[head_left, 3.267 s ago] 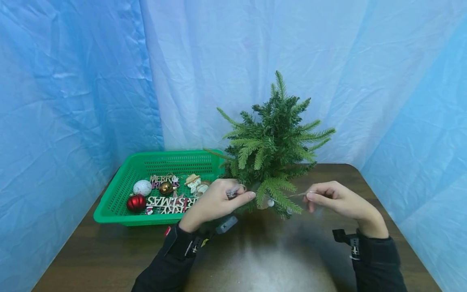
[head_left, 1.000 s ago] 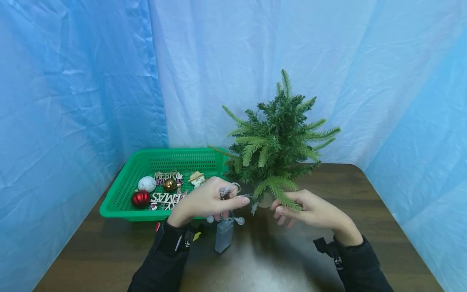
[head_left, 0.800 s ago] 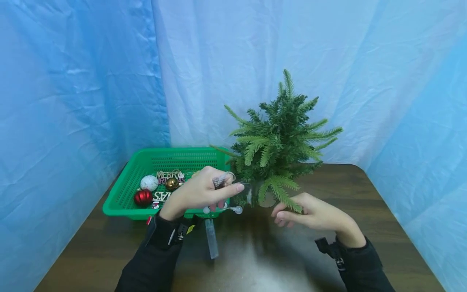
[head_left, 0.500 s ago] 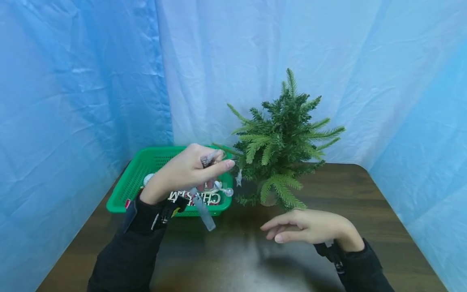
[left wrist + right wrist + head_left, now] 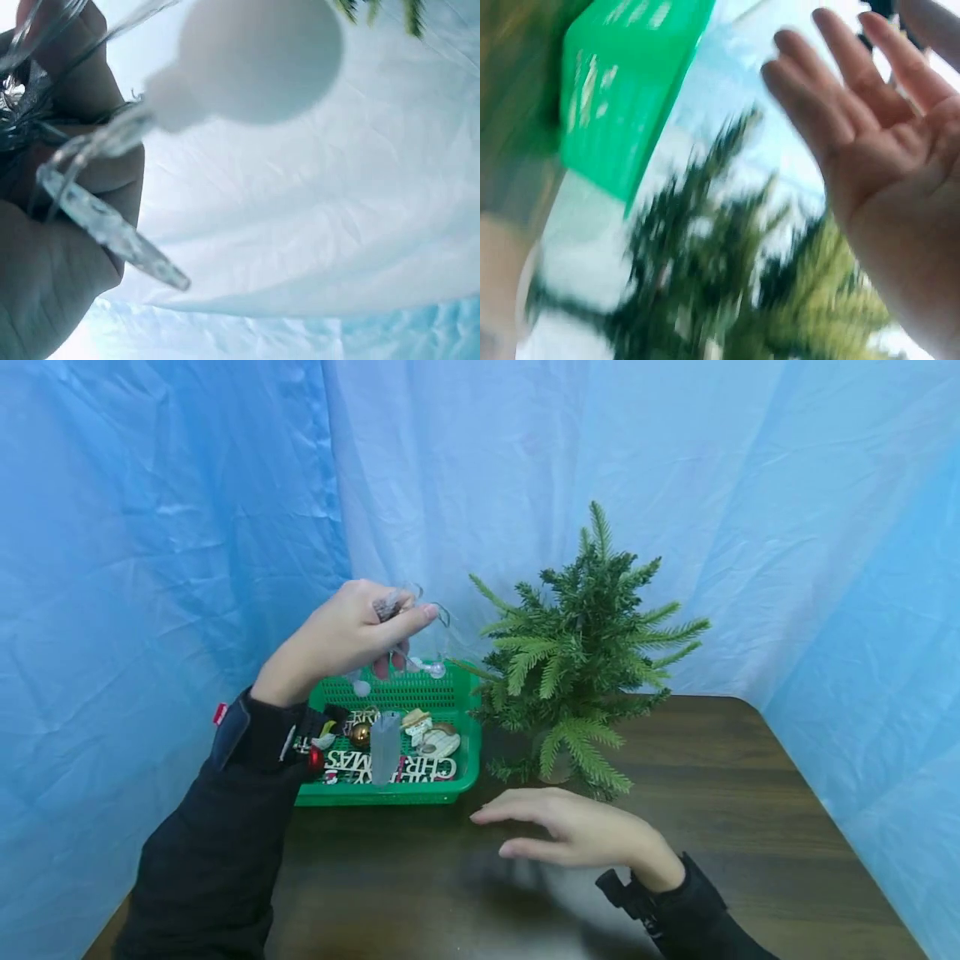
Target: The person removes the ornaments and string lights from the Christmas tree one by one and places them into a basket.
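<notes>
Above the basket, my left hand [image 5: 348, 631] grips a bunched string of fairy lights [image 5: 387, 607] with clear wire. Small round bulbs [image 5: 436, 670] dangle beneath the fingers, and a translucent oblong case [image 5: 386, 747] hangs lower, in front of the basket. Close up in the left wrist view, a round white bulb [image 5: 262, 56] and a clear flat piece [image 5: 112, 229] stick out from the fist. My right hand [image 5: 573, 831] hovers over the table before the tree, holding nothing; its palm and extended fingers [image 5: 840, 112] show in the right wrist view.
A small artificial Christmas tree [image 5: 577, 652] stands right of the green basket [image 5: 465, 777]. The basket holds white lettering [image 5: 431, 768], a gold ball [image 5: 360, 735], a red ball [image 5: 316, 760] and a snowman ornament [image 5: 416, 725]. Blue cloth [image 5: 465, 485] hangs behind the brown table [image 5: 720, 777].
My left hand has lifted the fairy lights up and left, away from the tree, with the case swinging below. My right hand has left the low branch and moved left and nearer me.
</notes>
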### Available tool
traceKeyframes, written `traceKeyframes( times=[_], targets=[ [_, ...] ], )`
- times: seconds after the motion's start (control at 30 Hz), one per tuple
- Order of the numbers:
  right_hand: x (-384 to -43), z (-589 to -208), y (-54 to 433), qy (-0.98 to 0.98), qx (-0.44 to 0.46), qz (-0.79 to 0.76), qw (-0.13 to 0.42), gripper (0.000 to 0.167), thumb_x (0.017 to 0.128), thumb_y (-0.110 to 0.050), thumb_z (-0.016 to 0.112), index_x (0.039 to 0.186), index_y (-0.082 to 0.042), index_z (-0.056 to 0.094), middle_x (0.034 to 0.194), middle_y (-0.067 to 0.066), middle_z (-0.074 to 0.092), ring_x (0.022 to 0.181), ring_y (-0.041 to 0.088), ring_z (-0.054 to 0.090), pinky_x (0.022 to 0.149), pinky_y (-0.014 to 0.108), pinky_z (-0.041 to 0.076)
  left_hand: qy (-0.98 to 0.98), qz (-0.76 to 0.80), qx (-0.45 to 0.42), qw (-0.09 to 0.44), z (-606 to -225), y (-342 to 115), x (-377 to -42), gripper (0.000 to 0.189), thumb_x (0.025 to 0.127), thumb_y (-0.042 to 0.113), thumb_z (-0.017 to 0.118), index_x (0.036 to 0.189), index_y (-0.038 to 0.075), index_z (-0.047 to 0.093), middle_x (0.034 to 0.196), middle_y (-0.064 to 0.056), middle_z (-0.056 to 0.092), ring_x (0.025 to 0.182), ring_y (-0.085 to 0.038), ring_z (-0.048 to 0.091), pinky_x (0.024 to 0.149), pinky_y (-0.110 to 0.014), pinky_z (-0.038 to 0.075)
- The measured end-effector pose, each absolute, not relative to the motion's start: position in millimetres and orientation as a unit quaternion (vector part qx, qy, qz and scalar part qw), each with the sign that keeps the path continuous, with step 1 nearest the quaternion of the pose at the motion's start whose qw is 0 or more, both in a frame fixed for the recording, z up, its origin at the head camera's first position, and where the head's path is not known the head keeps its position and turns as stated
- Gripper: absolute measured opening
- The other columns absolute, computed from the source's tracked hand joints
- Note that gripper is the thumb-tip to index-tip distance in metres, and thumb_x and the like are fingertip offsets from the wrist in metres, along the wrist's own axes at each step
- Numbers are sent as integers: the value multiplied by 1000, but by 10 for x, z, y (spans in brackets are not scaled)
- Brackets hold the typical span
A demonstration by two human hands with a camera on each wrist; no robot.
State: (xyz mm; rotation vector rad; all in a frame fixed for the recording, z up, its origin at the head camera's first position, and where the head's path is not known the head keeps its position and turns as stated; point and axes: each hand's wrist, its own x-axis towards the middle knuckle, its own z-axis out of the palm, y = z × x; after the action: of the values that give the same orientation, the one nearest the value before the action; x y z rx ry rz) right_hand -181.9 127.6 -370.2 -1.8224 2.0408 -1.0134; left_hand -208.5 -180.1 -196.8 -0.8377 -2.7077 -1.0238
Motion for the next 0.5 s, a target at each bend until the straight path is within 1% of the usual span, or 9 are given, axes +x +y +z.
traceKeyframes(
  times=[0.13,0.23,0.3,0.4,0.5],
  targets=[
    [-1797,-3715,991,710,-623,-322,58,38,106,-19,57,143,-11,57,140,1,60,131,12,54,106,30,45,-901,-337,-260,80,-2068,-1920,-2258,57,107,46,50,66,6,46,62,-13,60,59,-24,65,67,-38,55],
    [-1815,-3732,796,733,-608,-306,22,36,105,-20,60,140,-12,60,136,2,62,128,12,56,105,26,45,-906,-333,-250,81,-2177,-1989,-2388,56,107,47,49,67,7,47,59,-15,59,57,-25,64,63,-39,53],
    [-1834,-3751,686,749,-596,-290,-2,35,104,-19,61,138,-11,61,132,2,63,124,12,58,102,24,46,-909,-336,-235,73,-2247,-2030,-2466,56,106,50,49,70,7,51,62,-14,62,57,-27,64,60,-40,51],
    [-1853,-3795,571,771,-581,-261,-33,35,103,-19,63,137,-9,62,130,4,64,121,14,60,100,25,47,-911,-355,-204,54,-2346,-2088,-2560,56,104,54,49,74,8,57,67,-12,65,57,-30,62,60,-43,50],
    [-1859,-3847,503,790,-570,-221,-48,38,102,-20,65,138,-8,62,132,6,64,121,17,61,101,27,48,-913,-363,-181,35,-2443,-2150,-2634,57,104,56,50,73,8,56,70,-13,66,59,-32,62,64,-43,51]
  ],
)
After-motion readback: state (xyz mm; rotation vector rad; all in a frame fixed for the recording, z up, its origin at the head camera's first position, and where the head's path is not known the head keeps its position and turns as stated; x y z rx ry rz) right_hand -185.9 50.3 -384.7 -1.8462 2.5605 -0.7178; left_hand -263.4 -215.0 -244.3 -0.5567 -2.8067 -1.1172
